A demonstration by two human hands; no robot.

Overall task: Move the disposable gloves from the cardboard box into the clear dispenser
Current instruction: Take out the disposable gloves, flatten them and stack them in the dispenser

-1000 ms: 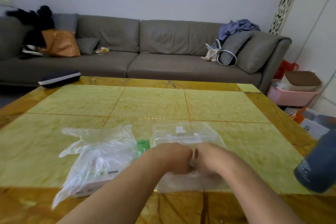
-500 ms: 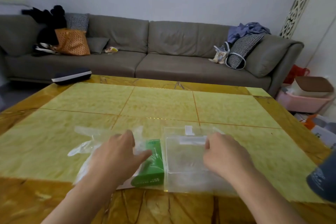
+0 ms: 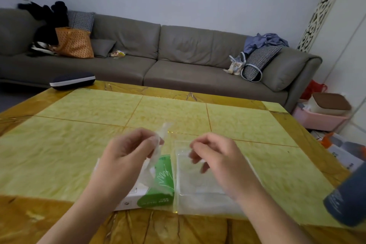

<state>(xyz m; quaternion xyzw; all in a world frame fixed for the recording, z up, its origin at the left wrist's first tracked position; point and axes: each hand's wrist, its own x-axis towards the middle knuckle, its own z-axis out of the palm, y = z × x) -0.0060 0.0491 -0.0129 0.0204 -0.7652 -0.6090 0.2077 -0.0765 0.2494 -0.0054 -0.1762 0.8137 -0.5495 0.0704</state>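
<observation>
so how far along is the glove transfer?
Early. Done: nothing visibly in the clear plastic dispenser. In hand: left hand pinches a thin clear glove drawn up from the green-and-white cardboard box; right hand hovers curled over the dispenser. Left: all the loading.

"What did the things sit on?"

"A table [image 3: 178, 117] with a yellow-green stone-patterned top, split by thin amber lines and framed by an amber-brown border."

"And what lay on it?"

"Near the front edge, a white and green cardboard box [image 3: 158, 190] printed with a hand outline. Just to its right, touching or nearly so, lay the clear dispenser [image 3: 200, 188], flat and see-through."

"Anything further off?"

"At the far left corner, a dark flat case with a white band [image 3: 72, 81] appeared to rest on the border, well apart from the other two, though its footing was hard to tell."
</observation>
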